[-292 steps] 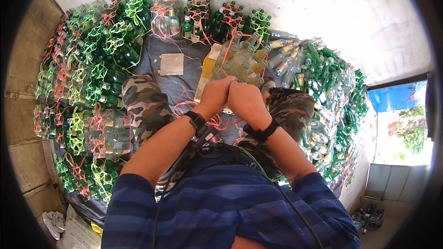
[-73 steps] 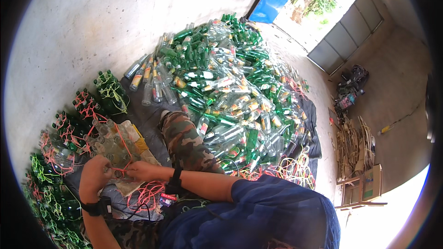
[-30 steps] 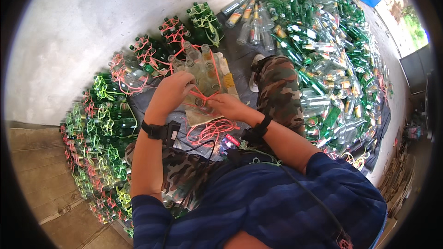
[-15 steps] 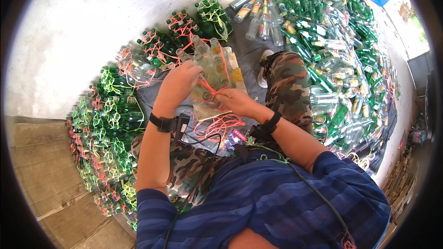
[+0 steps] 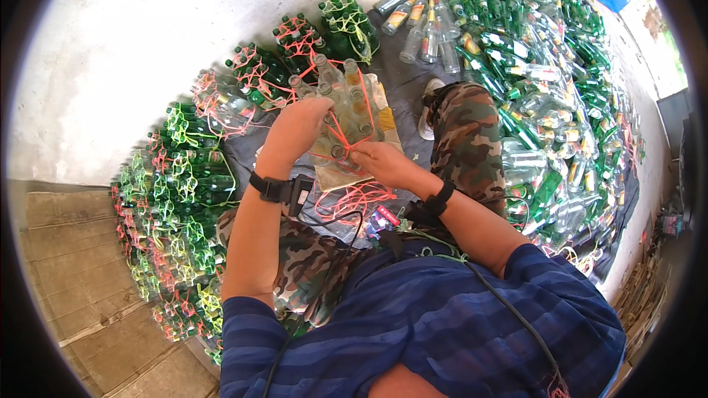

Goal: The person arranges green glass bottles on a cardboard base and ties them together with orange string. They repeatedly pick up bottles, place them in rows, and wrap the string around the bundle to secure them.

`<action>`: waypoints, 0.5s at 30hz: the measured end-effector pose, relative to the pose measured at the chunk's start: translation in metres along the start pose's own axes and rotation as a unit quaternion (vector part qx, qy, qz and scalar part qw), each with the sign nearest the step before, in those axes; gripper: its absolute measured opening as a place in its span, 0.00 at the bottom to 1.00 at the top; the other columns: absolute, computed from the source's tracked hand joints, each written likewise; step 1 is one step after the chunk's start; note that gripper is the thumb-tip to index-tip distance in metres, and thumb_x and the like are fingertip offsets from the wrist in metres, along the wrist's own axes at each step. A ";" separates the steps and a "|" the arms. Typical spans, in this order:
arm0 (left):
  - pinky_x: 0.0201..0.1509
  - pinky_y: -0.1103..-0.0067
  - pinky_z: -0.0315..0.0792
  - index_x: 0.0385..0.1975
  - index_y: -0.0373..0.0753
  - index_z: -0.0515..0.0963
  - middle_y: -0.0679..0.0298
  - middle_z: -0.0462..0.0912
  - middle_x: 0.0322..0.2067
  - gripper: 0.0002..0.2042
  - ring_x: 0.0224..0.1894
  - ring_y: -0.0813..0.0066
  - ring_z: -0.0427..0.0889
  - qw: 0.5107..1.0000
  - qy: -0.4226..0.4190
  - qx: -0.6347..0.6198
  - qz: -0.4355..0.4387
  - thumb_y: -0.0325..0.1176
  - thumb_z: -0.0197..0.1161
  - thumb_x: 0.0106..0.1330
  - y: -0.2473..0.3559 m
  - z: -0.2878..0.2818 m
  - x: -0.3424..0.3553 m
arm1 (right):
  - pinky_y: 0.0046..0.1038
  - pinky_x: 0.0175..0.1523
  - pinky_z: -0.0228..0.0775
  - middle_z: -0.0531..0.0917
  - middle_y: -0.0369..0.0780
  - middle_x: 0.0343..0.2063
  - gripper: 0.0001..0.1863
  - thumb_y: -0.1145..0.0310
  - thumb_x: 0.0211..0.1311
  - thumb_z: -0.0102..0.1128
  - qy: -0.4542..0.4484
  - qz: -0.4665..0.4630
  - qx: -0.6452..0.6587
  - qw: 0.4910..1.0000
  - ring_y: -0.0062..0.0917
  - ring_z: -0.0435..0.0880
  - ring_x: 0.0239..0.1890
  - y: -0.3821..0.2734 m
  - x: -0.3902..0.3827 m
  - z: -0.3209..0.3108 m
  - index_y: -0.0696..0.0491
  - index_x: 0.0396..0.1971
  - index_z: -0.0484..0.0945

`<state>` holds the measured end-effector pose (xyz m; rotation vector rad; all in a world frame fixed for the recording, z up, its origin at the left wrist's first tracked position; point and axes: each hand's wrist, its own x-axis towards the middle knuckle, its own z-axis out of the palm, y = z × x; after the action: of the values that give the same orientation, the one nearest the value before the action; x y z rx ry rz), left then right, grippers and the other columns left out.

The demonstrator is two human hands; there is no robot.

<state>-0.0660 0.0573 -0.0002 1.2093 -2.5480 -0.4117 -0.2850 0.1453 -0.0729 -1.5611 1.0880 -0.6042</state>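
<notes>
Several clear glass bottles (image 5: 359, 100) stand upright in a tight bunch before me, on a flat cardboard piece (image 5: 386, 120). Red plastic twine (image 5: 341, 133) runs round the bunch and between the necks. At the left side of the bunch, my left hand (image 5: 301, 124) is closed, its fingers bent over a stretch of the twine. My right hand (image 5: 377, 160) pinches the twine at the near side, beside the nearest bottle neck. The left fingertips are partly hidden behind the hand. A loose tangle of red twine (image 5: 354, 203) lies just below the cardboard.
Tied bundles of green bottles (image 5: 195, 177) line the left side, reaching round to the far side. A large heap of loose green and clear bottles (image 5: 527, 96) rises at the right. Flattened cardboard (image 5: 70, 250) covers the floor at lower left. A small printed packet (image 5: 381, 219) lies near my lap.
The whole view has shifted slightly, so things sit a little further right. Both hands keep hold of the twine at the bunch, with little change in their grip.
</notes>
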 end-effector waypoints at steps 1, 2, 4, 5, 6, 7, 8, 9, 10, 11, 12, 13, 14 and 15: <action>0.47 0.57 0.77 0.45 0.35 0.81 0.46 0.85 0.37 0.11 0.44 0.44 0.84 1.000 -0.009 -0.007 -0.005 0.26 0.55 0.68 0.001 -0.001 0.002 | 0.33 0.45 0.75 0.84 0.45 0.33 0.16 0.63 0.79 0.53 0.003 0.002 -0.003 1.000 0.31 0.82 0.35 0.000 0.000 0.000 0.60 0.50 0.81; 0.47 0.57 0.77 0.45 0.35 0.81 0.46 0.85 0.36 0.10 0.43 0.44 0.84 1.000 -0.018 -0.015 -0.011 0.27 0.55 0.68 0.002 -0.003 0.004 | 0.33 0.45 0.75 0.84 0.45 0.33 0.16 0.63 0.79 0.53 0.005 0.004 -0.006 1.000 0.31 0.82 0.35 -0.002 -0.001 0.000 0.60 0.49 0.81; 0.46 0.57 0.77 0.43 0.34 0.81 0.45 0.84 0.35 0.09 0.42 0.44 0.84 0.999 -0.024 -0.029 -0.019 0.27 0.55 0.68 0.003 -0.004 0.006 | 0.36 0.44 0.74 0.84 0.47 0.32 0.16 0.62 0.78 0.53 0.017 -0.001 -0.002 1.000 0.36 0.83 0.35 -0.003 -0.002 0.002 0.60 0.47 0.80; 0.46 0.57 0.77 0.42 0.34 0.81 0.45 0.84 0.34 0.09 0.41 0.43 0.84 0.999 -0.021 -0.036 -0.020 0.27 0.55 0.68 0.004 -0.004 0.007 | 0.39 0.43 0.74 0.83 0.49 0.32 0.16 0.61 0.78 0.54 0.026 -0.009 0.005 1.000 0.40 0.82 0.34 -0.003 -0.002 0.003 0.60 0.45 0.80; 0.45 0.57 0.77 0.40 0.34 0.81 0.45 0.84 0.33 0.09 0.41 0.43 0.84 0.999 -0.019 -0.043 -0.022 0.27 0.55 0.68 0.004 -0.004 0.009 | 0.42 0.42 0.73 0.83 0.51 0.31 0.16 0.60 0.78 0.54 0.036 -0.016 0.012 0.999 0.45 0.82 0.34 -0.003 -0.002 0.004 0.60 0.44 0.79; 0.45 0.57 0.77 0.40 0.34 0.81 0.45 0.84 0.33 0.09 0.41 0.43 0.84 0.998 -0.029 -0.037 -0.029 0.27 0.55 0.68 0.005 -0.005 0.012 | 0.42 0.43 0.73 0.83 0.52 0.32 0.16 0.60 0.78 0.54 0.037 -0.017 0.011 0.999 0.46 0.83 0.35 -0.002 -0.002 0.005 0.59 0.44 0.80; 0.45 0.57 0.77 0.40 0.34 0.82 0.45 0.84 0.33 0.09 0.40 0.43 0.84 0.998 -0.040 -0.031 -0.037 0.27 0.55 0.68 0.006 -0.005 0.014 | 0.42 0.43 0.74 0.83 0.52 0.32 0.15 0.60 0.78 0.54 0.039 -0.018 0.009 0.999 0.47 0.83 0.35 0.001 -0.001 0.006 0.59 0.45 0.80; 0.45 0.57 0.77 0.40 0.34 0.82 0.45 0.84 0.32 0.09 0.40 0.43 0.84 0.997 -0.050 -0.025 -0.045 0.27 0.55 0.68 0.005 -0.006 0.016 | 0.43 0.44 0.74 0.83 0.52 0.33 0.15 0.60 0.78 0.54 0.040 -0.019 0.008 0.999 0.48 0.83 0.36 0.001 -0.001 0.007 0.58 0.45 0.80; 0.43 0.59 0.77 0.41 0.35 0.83 0.47 0.85 0.31 0.09 0.38 0.46 0.85 0.999 -0.036 -0.017 -0.026 0.28 0.57 0.68 0.000 -0.003 0.017 | 0.43 0.44 0.74 0.83 0.52 0.33 0.15 0.60 0.78 0.54 0.040 -0.018 0.006 0.999 0.49 0.83 0.36 0.001 -0.001 0.007 0.58 0.45 0.80; 0.42 0.62 0.78 0.42 0.36 0.84 0.48 0.85 0.31 0.09 0.35 0.49 0.85 1.000 -0.022 -0.009 -0.007 0.28 0.59 0.68 -0.009 0.004 0.016 | 0.43 0.44 0.74 0.83 0.53 0.34 0.15 0.61 0.78 0.55 0.041 -0.018 0.004 0.999 0.49 0.83 0.36 -0.001 -0.001 0.007 0.58 0.45 0.80; 0.40 0.64 0.78 0.43 0.36 0.85 0.50 0.85 0.30 0.09 0.33 0.51 0.85 1.000 -0.009 -0.002 0.013 0.29 0.61 0.69 -0.008 0.003 0.018 | 0.43 0.44 0.74 0.84 0.53 0.34 0.14 0.61 0.78 0.55 0.042 -0.017 0.003 0.999 0.49 0.83 0.36 -0.002 -0.002 0.007 0.58 0.45 0.80; 0.42 0.62 0.78 0.42 0.37 0.85 0.49 0.85 0.31 0.08 0.35 0.49 0.85 1.000 -0.027 -0.015 -0.004 0.29 0.60 0.68 -0.006 0.001 0.019 | 0.43 0.44 0.74 0.83 0.53 0.34 0.14 0.61 0.77 0.55 0.042 -0.015 0.001 0.999 0.50 0.83 0.37 -0.001 -0.002 0.007 0.58 0.45 0.80; 0.43 0.60 0.77 0.42 0.37 0.85 0.48 0.85 0.32 0.08 0.37 0.47 0.85 0.998 -0.045 -0.028 -0.020 0.28 0.60 0.68 -0.005 -0.001 0.020 | 0.43 0.44 0.74 0.83 0.53 0.34 0.14 0.61 0.77 0.55 0.042 -0.013 -0.001 0.999 0.51 0.83 0.37 -0.001 -0.002 0.006 0.58 0.44 0.80; 0.44 0.58 0.77 0.41 0.38 0.85 0.47 0.85 0.33 0.08 0.40 0.45 0.85 0.997 -0.063 -0.040 -0.038 0.28 0.60 0.68 -0.001 -0.005 0.020 | 0.43 0.44 0.74 0.83 0.53 0.34 0.14 0.61 0.77 0.55 0.041 -0.012 -0.002 0.999 0.51 0.83 0.37 -0.002 -0.002 0.006 0.58 0.44 0.80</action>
<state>-0.0758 0.0401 0.0068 1.2911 -2.5681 -0.6198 -0.2799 0.1502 -0.0727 -1.5658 1.1344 -0.6884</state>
